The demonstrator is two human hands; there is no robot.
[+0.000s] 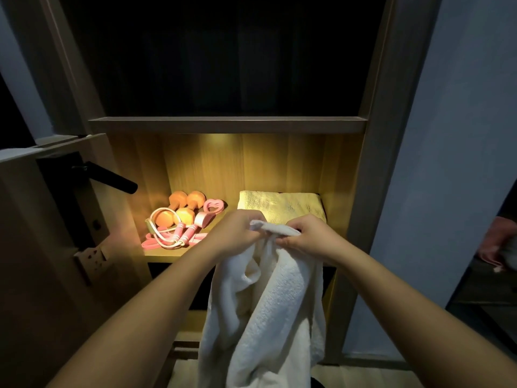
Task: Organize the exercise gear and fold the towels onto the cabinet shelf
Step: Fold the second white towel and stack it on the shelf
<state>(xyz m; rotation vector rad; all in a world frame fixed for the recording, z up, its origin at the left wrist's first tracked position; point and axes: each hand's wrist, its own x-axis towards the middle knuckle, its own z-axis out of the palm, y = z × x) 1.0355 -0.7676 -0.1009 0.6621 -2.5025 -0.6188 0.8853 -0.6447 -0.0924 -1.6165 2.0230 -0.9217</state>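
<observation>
- A tall wooden cabinet (375, 135) stood ahead, its upper bay dark.
- A warm light (221, 138) glowed inside the cabinet's middle bay.
- Left of the cabinet: a door (42, 219) with a black lever handle (112, 177).
- Right of it: a pale bluish wall (447, 135).
- Below it: a light wooden floor (349, 376).

Head view faces forward and down; close to the cabinet shelf (173, 256).

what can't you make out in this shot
Head view:
upper compartment: too dark to see any contents.
white towel: lower end cut off by the bottom edge.
folded towel: front edge hidden behind the left hand and right hand.
person at the right edge: cut off and dim.
</observation>
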